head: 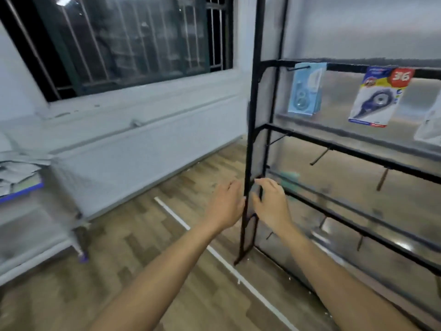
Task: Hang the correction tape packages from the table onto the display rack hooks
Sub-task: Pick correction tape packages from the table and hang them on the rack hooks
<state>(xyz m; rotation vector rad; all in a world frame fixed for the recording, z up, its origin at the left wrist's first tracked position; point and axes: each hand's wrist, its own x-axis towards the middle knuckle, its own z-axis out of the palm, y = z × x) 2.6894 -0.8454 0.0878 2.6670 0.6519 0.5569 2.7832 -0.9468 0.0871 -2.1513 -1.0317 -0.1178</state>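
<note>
Both our hands, left (225, 206) & right (272, 204), hang loose w/ nothing in grip by the rack (250, 139) post; packs (16, 173) lie far left on the table (28, 223), nearer the left hand.

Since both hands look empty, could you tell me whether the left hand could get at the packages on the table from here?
Probably yes: the left hand holds nothing, and open floor lies between it and the table with its packages.
</note>
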